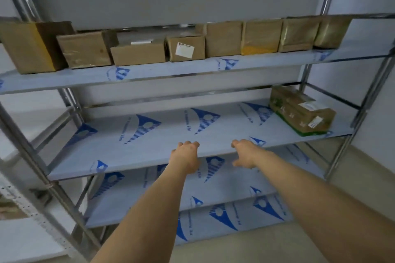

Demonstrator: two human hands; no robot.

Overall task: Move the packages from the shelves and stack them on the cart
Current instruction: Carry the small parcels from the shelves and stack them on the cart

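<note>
between grabs here. left hand (186, 157) at 6 o'clock, fingers loosely curled, holding nothing. right hand (245, 152) just beside, same deal. row of packages (186, 49) up at 12, lone package (302, 111) at 3. probably needed a reach for one next.

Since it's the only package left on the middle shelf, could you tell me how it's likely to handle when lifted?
The taped package looks boxy and stiff, so it probably won't sag. Its glossy tape wrap may be slippery. It lies flat and low, so tipping seems unlikely.
</note>
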